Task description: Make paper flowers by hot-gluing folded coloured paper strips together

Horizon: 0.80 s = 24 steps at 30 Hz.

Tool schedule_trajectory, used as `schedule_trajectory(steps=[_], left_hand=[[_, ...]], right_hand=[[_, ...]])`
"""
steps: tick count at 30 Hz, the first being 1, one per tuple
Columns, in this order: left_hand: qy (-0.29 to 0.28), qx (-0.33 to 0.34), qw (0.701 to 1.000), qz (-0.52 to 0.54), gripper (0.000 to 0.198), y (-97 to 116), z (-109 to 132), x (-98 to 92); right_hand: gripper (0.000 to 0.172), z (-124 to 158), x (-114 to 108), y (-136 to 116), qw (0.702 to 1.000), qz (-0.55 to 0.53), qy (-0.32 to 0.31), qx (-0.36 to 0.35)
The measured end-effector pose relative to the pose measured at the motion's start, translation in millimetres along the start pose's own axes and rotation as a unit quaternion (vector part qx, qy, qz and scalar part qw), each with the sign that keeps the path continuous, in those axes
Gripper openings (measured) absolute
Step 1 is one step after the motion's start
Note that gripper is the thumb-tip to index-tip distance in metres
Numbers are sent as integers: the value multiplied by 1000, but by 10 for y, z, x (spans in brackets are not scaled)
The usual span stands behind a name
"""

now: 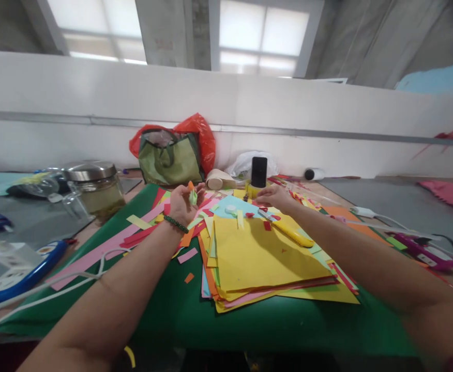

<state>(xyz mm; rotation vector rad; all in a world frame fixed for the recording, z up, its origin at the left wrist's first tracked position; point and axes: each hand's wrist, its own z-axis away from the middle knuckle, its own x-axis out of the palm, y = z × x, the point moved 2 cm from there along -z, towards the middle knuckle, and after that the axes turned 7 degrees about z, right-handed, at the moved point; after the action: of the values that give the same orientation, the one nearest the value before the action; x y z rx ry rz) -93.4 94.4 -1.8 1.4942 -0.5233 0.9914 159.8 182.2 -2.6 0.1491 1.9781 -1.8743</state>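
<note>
My left hand [184,203], with a dark green bead bracelet on its wrist, is turned palm up. Its fingers are curled around a small orange and light green paper piece [193,195]. Across the table, my right hand [275,198] reaches in with fingers pinched together, just in front of the phone [259,171] on its yellow stand. What those fingertips hold, if anything, is too small to make out. Below it a yellow utility knife [293,233] lies on a stack of yellow paper [265,263]. Red scraps and a light blue sheet [226,206] lie between both hands.
Paper strips in several colours cover the green mat [164,315]. A glass jar [96,191] and blue power strip [27,274] stand left, with white cables crossing under my left arm. A green bag [169,160] leans at the back wall. A magenta power strip [424,253] lies right.
</note>
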Motion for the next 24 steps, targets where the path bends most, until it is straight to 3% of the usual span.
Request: schedule_trajectory(steps=[2, 4, 9, 12, 14, 18, 20, 24], left_hand=[[-39, -24, 999, -28, 8, -88, 22, 11], [-121, -69, 988, -73, 6, -234, 79, 41], [-325, -187, 915, -149, 9, -586, 243, 74], [-375, -206, 886, -179, 9, -669, 255, 30], [-353, -205, 886, -217, 9, -684, 211, -27], [-263, -203, 909, -252, 13, -681, 95, -134], [-247, -205, 917, -238, 11, -688, 64, -160], [-207, -222, 921, -243, 4, -704, 35, -191]], right_hand=[[17, 53, 62, -67, 999, -26, -19, 6], [15, 127, 165, -171, 997, -51, -49, 6], [13, 279, 464, -421, 984, -123, -129, -23], [16, 208, 493, -491, 978, -177, -72, -77], [21, 87, 380, -510, 974, -198, 9, -112], [24, -223, -219, -583, 943, -220, 169, -185], [21, -343, -719, -690, 888, -202, 299, -284], [25, -426, -1738, -943, 753, -179, 510, -374]])
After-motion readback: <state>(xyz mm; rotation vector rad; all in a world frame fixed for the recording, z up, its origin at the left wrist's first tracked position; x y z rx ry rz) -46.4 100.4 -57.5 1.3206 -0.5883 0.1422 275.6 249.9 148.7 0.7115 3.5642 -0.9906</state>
